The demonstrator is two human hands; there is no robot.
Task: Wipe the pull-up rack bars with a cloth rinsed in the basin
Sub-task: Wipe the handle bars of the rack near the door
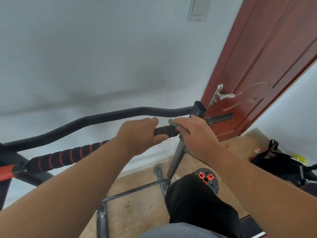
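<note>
The pull-up rack's padded bar [68, 156], black foam with red rings, runs from lower left up to the grey upright post [199, 110]. My left hand [139, 136] grips this bar near its right end. My right hand [195, 134] presses a grey-green cloth [172, 122] onto the bar's end beside the post, its fingers over the cloth, most of which is hidden. A curved black top bar [96, 118] runs behind both hands. No basin is in view.
A red-brown door [260, 66] with a metal handle [221, 96] stands close behind the post. A threaded rod [221, 117] sticks out toward it. Below lie the rack's base frame [133, 190], a weight plate [208, 180], a black bag [274, 160] and my dark-clothed knee [197, 200].
</note>
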